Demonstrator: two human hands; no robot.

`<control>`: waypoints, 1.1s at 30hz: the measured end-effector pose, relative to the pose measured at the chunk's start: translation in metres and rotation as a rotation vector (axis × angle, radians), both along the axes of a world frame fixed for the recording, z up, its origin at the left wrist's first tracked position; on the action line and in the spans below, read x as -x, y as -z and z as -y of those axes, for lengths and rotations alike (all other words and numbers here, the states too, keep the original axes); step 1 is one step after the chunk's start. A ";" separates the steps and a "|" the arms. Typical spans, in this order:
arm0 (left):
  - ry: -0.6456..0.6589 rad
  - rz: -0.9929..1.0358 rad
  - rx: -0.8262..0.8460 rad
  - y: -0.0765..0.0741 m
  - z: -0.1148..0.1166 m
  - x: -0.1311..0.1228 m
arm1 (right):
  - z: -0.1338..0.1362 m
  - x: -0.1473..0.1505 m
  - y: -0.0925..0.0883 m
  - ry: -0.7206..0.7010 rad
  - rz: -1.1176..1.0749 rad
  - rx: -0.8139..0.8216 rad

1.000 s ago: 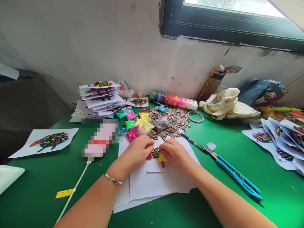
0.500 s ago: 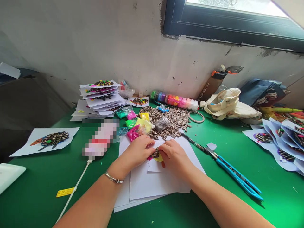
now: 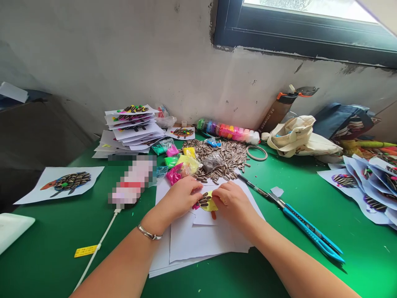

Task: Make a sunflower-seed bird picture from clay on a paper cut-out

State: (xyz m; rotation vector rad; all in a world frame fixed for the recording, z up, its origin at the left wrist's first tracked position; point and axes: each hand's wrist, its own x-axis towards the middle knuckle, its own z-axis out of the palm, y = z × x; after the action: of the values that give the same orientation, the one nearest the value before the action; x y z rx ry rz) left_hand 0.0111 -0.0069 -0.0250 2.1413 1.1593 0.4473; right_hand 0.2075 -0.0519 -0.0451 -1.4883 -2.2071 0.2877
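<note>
"What is shown at the centre?"

"A small yellow-and-pink figure (image 3: 209,205), studded with dark seeds (image 3: 204,200), is framed between two hands. It is laid on layered white sheets (image 3: 201,244), toward their far edge, on a green counter (image 3: 217,282)."

"How are the hands held?"

"The left hand (image 3: 183,196) is curled over the pink end. The right hand (image 3: 232,200) is bent at the yellow right edge, its fingers drawn together. Whether anything is pinched by either cannot be told."

"And the room around them?"

"The far side is crowded by heaped sunflower seeds (image 3: 231,159) and colourful bags (image 3: 187,163). To the right, a blue-handled tool (image 3: 313,235) is laid slantwise, its handle well apart from the sheets. A green strip is left in view along the sheets' near edge."
</note>
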 end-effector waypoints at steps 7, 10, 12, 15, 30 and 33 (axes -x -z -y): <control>0.000 -0.027 -0.010 -0.001 0.001 0.000 | 0.000 0.006 0.000 -0.008 0.041 0.066; 0.001 -0.019 -0.008 0.000 0.000 0.000 | -0.001 0.006 0.005 -0.005 0.056 0.041; 0.004 -0.018 -0.011 0.001 0.000 0.001 | -0.001 0.006 0.008 -0.006 0.061 0.029; 0.002 -0.018 -0.014 0.001 0.000 0.000 | -0.002 0.007 0.010 -0.014 0.058 0.023; 0.042 -0.019 -0.065 0.002 -0.003 -0.001 | -0.031 -0.010 0.001 0.183 0.115 -0.066; 0.042 -0.023 -0.065 0.002 -0.003 0.000 | -0.033 -0.007 0.003 0.192 0.203 -0.045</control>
State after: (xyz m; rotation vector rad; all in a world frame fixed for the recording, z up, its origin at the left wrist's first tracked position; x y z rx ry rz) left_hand 0.0113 -0.0040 -0.0265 2.2275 1.1248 0.4484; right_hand 0.2148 -0.0189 -0.0484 -1.7556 -2.1839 0.0253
